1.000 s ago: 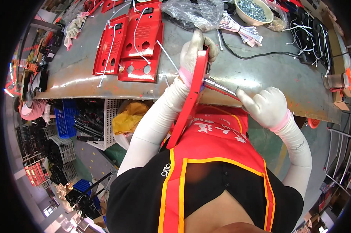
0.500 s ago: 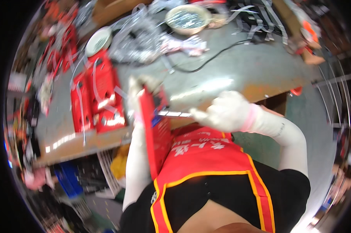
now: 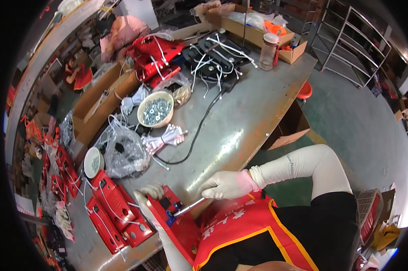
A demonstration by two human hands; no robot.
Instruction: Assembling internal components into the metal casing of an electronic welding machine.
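Right now the left hand [image 3: 150, 195], gloved in white, has its grip closed around the far upper edge of a red metal panel [image 3: 177, 223], which stands on edge at the near side of the counter [image 3: 240, 131], tilted against the person's red apron [image 3: 240, 230]. Just to the right, the right hand [image 3: 225, 185], also gloved, is clamped on the handle of a slim metal screwdriver [image 3: 189, 207], whose tip meets a small dark fitting on the panel's face. Left of the held panel, more red panels [image 3: 116, 212] lie flat in a stack on the counter, white cables trailing over them. Farther off, a clear plastic bag [image 3: 125, 151] holds dark parts, with a small white dish [image 3: 94, 161] at its left and a bundle of white cable ties [image 3: 168, 135] at its right. A round bowl of silver screws [image 3: 155, 109] sits beyond these, and a black cord [image 3: 199, 128] runs across the counter toward dark units strung with white wires [image 3: 217, 56]. At the far right stands a clear jar [image 3: 268, 50] beside cardboard boxes [image 3: 258, 27]. Another person in pink [image 3: 122, 31] bends over at the far left.
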